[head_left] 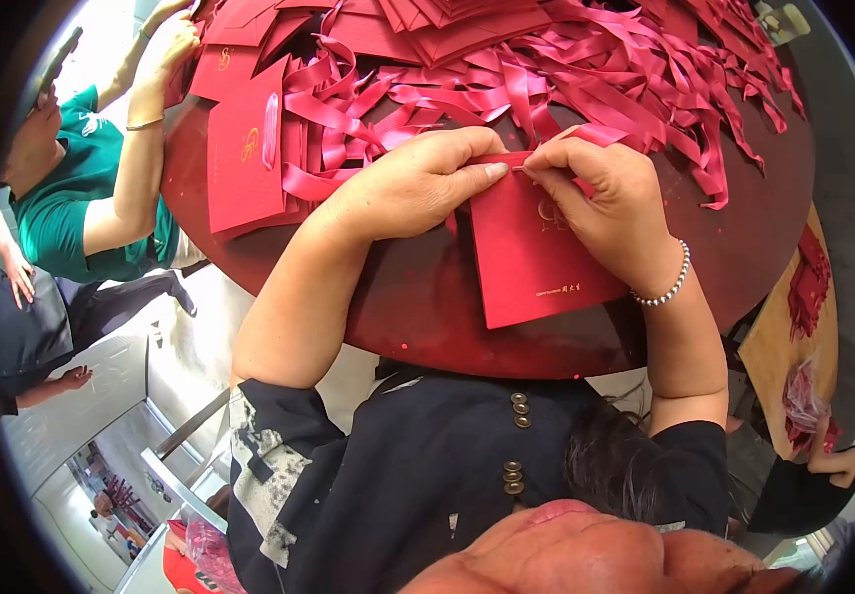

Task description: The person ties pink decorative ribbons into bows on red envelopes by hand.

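A red paper gift bag [531, 262] with gold print lies flat near the front edge of the round table. My left hand [422, 183] is closed on the bag's top left corner, thumb on the front face. At the middle of the top edge, my right hand [605, 198] pinches thumb and forefinger beside a small pale slot or tip. What sits between those fingertips is too small to make out. Pink ribbon [521, 99] runs just behind the hands. Left of my left hand stands a stack of red bags [239, 163] with ribbon handles.
Heaps of red bags [437, 40] and loose ribbons [635, 89] cover the far side of the dark red table [407, 332]. A person in a green shirt [100, 188] handles bags at the left. More red items lie on a wooden surface [774, 337] at the right.
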### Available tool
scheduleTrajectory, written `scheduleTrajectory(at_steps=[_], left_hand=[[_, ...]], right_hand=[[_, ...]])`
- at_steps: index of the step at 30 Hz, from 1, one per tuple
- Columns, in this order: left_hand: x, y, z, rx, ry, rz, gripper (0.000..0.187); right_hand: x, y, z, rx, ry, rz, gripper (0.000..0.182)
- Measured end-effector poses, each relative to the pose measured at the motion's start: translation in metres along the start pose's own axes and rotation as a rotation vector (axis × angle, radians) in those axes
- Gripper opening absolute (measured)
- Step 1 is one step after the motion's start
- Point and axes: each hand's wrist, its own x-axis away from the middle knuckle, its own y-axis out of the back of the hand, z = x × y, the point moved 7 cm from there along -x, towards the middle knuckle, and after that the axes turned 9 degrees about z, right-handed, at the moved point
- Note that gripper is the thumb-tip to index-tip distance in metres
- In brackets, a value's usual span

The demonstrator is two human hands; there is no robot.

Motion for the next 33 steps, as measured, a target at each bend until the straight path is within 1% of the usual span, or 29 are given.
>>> scheduleTrajectory(at_steps=[1, 2, 3, 4, 5, 7, 8, 10, 12, 14, 16, 17, 19, 23, 25, 26, 28, 29, 31, 32, 33], left_hand=[[0.0, -0.001, 0.002, 0.006, 0.055, 0.023, 0.024], [-0.001, -0.003, 0.002, 0.004, 0.055, 0.024, 0.024], [-0.001, -0.002, -0.005, -0.049, -0.04, -0.011, 0.022], [-0.002, -0.002, -0.012, -0.102, -0.136, -0.046, 0.02], [-0.002, -0.005, -0.012, -0.102, -0.139, -0.043, 0.02], [0.005, -0.006, -0.034, -0.439, -0.318, -0.239, 0.012], [0.007, -0.009, -0.039, -0.5, -0.291, -0.29, 0.008], [0.01, -0.017, -0.054, -0.671, -0.363, -0.369, 0.008], [0.013, -0.018, -0.058, -0.705, -0.374, -0.382, 0.009], [0.014, -0.017, -0.061, -0.741, -0.386, -0.396, 0.01], [0.017, -0.01, -0.06, -0.673, -0.405, -0.419, 0.011], [0.017, -0.009, -0.059, -0.715, -0.367, -0.42, 0.012], [0.017, -0.008, -0.055, -0.697, -0.376, -0.425, 0.012], [0.018, -0.009, -0.061, -0.646, -0.422, -0.406, 0.013], [0.017, -0.01, -0.064, -0.643, -0.451, -0.396, 0.014], [0.017, -0.01, -0.064, -0.647, -0.461, -0.397, 0.015], [0.02, -0.009, -0.065, -0.654, -0.474, -0.4, 0.017], [0.022, -0.008, -0.065, -0.666, -0.469, -0.409, 0.018], [0.025, -0.004, -0.067, -0.679, -0.463, -0.424, 0.02], [0.026, -0.004, -0.07, -0.674, -0.497, -0.413, 0.021], [0.028, -0.005, -0.074, -0.666, -0.529, -0.4, 0.023]], right_hand=[[0.001, -0.001, 0.0, 0.033, -0.004, 0.008, 0.012], [0.002, -0.001, 0.001, 0.067, -0.007, 0.013, 0.013], [0.003, -0.003, 0.001, 0.067, -0.009, 0.012, 0.013], [0.003, -0.003, 0.006, 0.121, 0.043, -0.024, 0.014], [0.004, -0.003, 0.012, 0.176, 0.094, -0.061, 0.014], [0.006, -0.004, 0.018, 0.239, 0.098, -0.08, 0.015], [0.007, -0.005, 0.021, 0.296, 0.108, -0.093, 0.016], [0.009, -0.01, 0.026, 0.357, 0.124, -0.097, 0.018], [0.011, -0.015, 0.036, 0.493, 0.103, -0.069, 0.021], [0.011, -0.016, 0.037, 0.528, 0.123, -0.093, 0.021], [0.011, -0.014, 0.032, 0.441, 0.077, -0.09, 0.02], [0.011, -0.013, 0.03, 0.443, 0.078, -0.093, 0.02], [0.009, -0.013, 0.021, 0.295, 0.073, -0.02, 0.02], [0.009, -0.004, 0.02, 0.236, 0.097, -0.021, 0.022], [0.012, -0.005, 0.02, 0.362, 0.065, -0.026, 0.028], [0.011, -0.005, 0.022, 0.364, 0.064, -0.026, 0.028], [0.009, 0.0, 0.025, 0.366, 0.026, -0.082, 0.045], [0.009, 0.007, 0.032, 0.37, 0.03, -0.085, 0.045], [0.014, 0.017, 0.035, -0.041, -0.189, 0.231, 0.062], [0.017, 0.032, 0.046, -0.225, -0.192, 0.29, 0.06], [0.023, 0.053, 0.043, -0.396, -0.181, 0.249, 0.05]])
